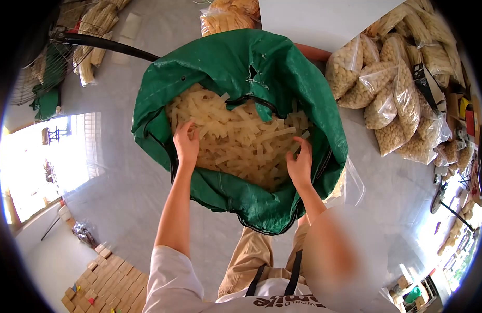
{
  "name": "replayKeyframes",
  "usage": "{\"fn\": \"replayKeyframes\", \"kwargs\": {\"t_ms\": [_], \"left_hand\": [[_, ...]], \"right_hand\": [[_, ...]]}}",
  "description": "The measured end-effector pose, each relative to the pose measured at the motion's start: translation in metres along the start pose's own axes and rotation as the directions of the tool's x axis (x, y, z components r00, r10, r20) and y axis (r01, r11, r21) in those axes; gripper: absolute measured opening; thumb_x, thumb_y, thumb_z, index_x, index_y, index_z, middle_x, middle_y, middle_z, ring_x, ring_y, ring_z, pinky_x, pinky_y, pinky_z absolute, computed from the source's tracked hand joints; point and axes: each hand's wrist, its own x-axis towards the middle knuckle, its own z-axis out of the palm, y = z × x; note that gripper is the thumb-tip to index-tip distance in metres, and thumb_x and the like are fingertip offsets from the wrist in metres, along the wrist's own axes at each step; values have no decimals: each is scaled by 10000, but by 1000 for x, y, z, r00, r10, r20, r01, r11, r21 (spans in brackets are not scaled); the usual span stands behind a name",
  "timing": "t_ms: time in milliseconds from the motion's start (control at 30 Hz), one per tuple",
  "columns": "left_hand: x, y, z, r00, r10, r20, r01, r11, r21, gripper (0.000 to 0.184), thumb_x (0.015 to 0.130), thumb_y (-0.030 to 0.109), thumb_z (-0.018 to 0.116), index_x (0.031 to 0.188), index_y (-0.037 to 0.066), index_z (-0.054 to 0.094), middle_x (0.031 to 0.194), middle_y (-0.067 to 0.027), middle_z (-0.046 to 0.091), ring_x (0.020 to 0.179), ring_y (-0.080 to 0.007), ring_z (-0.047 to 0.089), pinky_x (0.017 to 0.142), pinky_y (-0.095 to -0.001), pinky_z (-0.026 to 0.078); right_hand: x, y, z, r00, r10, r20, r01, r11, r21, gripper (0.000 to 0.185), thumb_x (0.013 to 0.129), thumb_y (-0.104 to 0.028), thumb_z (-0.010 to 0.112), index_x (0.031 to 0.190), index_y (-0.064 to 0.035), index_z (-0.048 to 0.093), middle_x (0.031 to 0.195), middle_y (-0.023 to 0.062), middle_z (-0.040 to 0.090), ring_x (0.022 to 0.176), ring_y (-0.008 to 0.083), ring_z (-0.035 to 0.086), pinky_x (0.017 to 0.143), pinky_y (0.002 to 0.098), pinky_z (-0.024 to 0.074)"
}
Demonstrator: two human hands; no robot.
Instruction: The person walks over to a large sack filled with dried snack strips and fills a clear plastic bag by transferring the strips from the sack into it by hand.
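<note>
A large green bag (230, 49) stands open in the middle of the view, with a zipper along its edge and a tear in its far side. Inside lies a heap of pale, translucent flat strips (236, 135). On the left side of the heap rests my left hand (187, 143), its fingers apart and their tips at the strips. My right hand (300, 163) is at the right side of the heap, near the bag's inner wall, with thumb and fingers apart. Neither hand visibly grips a strip.
Clear bags of pale pieces (379, 88) are piled at the right. A fan (43, 62) stands at the upper left. Bundled sticks (92, 41) lie beyond it. A white panel (324, 21) is behind the green bag. Stacked brown blocks (108, 281) are at the lower left.
</note>
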Motion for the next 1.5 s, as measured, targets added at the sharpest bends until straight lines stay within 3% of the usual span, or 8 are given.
{"fn": "replayKeyframes", "kwargs": {"t_ms": [600, 733, 800, 867, 967, 1067, 1300, 1500], "left_hand": [[47, 35, -21, 854, 407, 324, -515, 749, 417, 218, 690, 28, 543, 881, 81, 633, 853, -76, 551, 817, -266, 564, 696, -376, 465], [64, 16, -32, 955, -6, 296, -169, 809, 563, 296, 754, 161, 580, 1010, 11, 585, 867, -133, 593, 820, -311, 583, 674, -411, 468], [76, 2, -29, 888, -426, 170, 424, 904, 52, 482, 790, 280, 601, 1123, -57, 512, 889, -193, 607, 879, -307, 592, 727, -385, 470], [72, -57, -1, 878, -447, 170, 442, 894, 72, 778, 735, 398, 666, 1245, -101, 357, 1061, -245, 555, 1010, -312, 545, 841, -356, 435], [42, -83, 16, 840, -238, 487, 317, 945, -85, 1058, 583, 442, 772, 1352, 0, 195, 1360, -230, 263, 1238, -339, 313, 1006, -367, 301], [25, -47, 16, 804, -270, 530, 101, 940, 326, 1058, 563, 444, 784, 1354, 33, 215, 1352, -245, 248, 1249, -354, 285, 1018, -384, 287], [-47, -12, 23, 641, -14, 767, -75, 994, 81, 956, 556, 436, 793, 1293, 27, 343, 1297, -258, 315, 1220, -364, 325, 998, -406, 303], [1, -51, 2, 923, -379, 65, 364, 916, 166, 744, 640, 342, 752, 1214, 15, 411, 1131, -240, 462, 1031, -357, 478, 863, -407, 411]], "right_hand": [[-1, 27, 11, 999, 41, 17, -41, 999, -36, 466, 738, -42, 583, 1173, 2, 423, 1230, 236, 384, 1153, 376, 368, 966, 397, 317], [2, 30, 15, 998, 62, -12, -62, 998, -15, 497, 733, -37, 583, 1192, 18, 400, 1204, 237, 405, 1134, 386, 376, 972, 404, 310], [8, 40, 19, 996, 94, -8, -94, 995, 25, 576, 725, -64, 610, 1234, 24, 355, 1252, 222, 380, 1171, 353, 363, 981, 377, 307], [19, 43, 21, 992, 125, -3, -125, 990, 65, 658, 717, -91, 636, 1275, 29, 309, 1299, 206, 355, 1208, 319, 351, 990, 349, 304], [33, 31, 18, 986, 163, 46, -169, 968, 187, 779, 690, -149, 697, 1318, 13, 264, 1335, 172, 337, 1232, 272, 338, 1009, 329, 282], [36, 24, 18, 993, 95, 74, -117, 905, 408, 850, 651, -214, 752, 1321, 3, 275, 1328, 148, 364, 1219, 240, 362, 1001, 314, 295], [28, 18, 15, 822, 178, 541, -353, 905, 238, 898, 596, -302, 798, 1292, 12, 325, 1274, 141, 432, 1140, 239, 449, 948, 305, 363], [14, 60, 27, 958, 213, 192, -256, 937, 238, 1009, 564, -324, 816, 1328, -6, 240, 1334, 133, 345, 1201, 238, 373, 992, 316, 319]]}}
